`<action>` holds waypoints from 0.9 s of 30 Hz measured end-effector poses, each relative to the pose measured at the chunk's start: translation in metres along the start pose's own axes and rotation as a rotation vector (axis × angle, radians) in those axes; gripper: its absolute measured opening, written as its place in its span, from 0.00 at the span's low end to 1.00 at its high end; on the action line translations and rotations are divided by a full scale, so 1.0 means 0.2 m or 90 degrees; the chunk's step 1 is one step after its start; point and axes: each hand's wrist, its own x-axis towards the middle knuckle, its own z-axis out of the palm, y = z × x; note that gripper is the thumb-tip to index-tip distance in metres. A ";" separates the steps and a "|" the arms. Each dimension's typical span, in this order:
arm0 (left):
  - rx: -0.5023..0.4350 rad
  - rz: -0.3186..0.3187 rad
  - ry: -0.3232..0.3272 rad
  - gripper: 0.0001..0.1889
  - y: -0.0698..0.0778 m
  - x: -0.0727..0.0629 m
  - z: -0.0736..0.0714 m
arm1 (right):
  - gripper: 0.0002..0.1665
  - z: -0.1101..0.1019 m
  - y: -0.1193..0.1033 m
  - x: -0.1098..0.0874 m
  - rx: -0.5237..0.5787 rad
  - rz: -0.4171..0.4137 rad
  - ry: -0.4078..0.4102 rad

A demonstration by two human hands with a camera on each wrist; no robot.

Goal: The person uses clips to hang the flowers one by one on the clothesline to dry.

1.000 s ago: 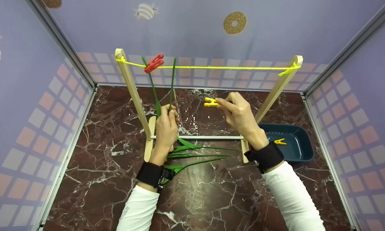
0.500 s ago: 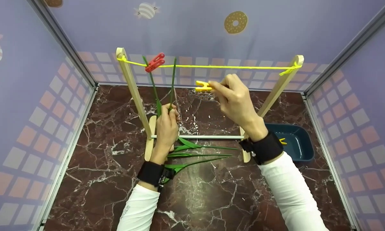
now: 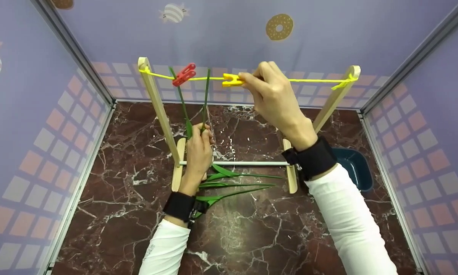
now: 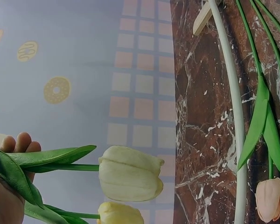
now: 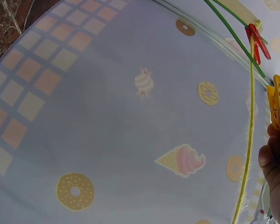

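Note:
My left hand (image 3: 199, 151) grips the stem of a white tulip (image 4: 130, 173), flower end down; its green stem (image 3: 206, 93) rises to the yellow cord (image 3: 309, 80). Between thumb and fingers, my right hand (image 3: 276, 95) pinches a yellow clothespin (image 3: 232, 80) at the cord's height, right of that stem and apart from it. A red clothespin (image 3: 183, 75) fastens another stem to the cord at the left. That stem seems to belong to the yellow tulip (image 4: 121, 213) beside the white one. The right wrist view shows the yellow clothespin (image 5: 277, 100) close beside the cord.
Wooden posts (image 3: 158, 110) hold the cord, joined low down by a white rod (image 3: 251, 163). Several tulips with green leaves (image 3: 221, 173) lie on the marbled surface. A dark blue basin (image 3: 360, 172) stands at right, partly behind my right forearm. Patterned walls surround three sides.
My right hand has risen and moved left with the yellow clothespin, from below the cord up to its height. My left hand has stayed almost still with the tulip.

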 end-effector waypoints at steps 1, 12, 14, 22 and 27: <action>-0.001 -0.001 -0.001 0.13 0.00 0.00 0.00 | 0.14 0.00 0.00 0.01 -0.005 0.000 -0.010; -0.010 -0.011 -0.003 0.13 -0.01 0.00 0.00 | 0.16 0.03 -0.02 0.12 -0.021 0.016 -0.120; -0.008 -0.009 -0.002 0.13 -0.01 0.00 0.00 | 0.16 0.03 -0.02 0.13 -0.017 0.021 -0.140; -0.007 -0.003 -0.003 0.13 -0.01 0.00 -0.01 | 0.15 0.05 -0.05 0.18 -0.001 0.060 -0.205; -0.007 -0.001 -0.009 0.13 -0.01 0.00 0.01 | 0.15 0.06 -0.05 0.19 -0.002 0.061 -0.225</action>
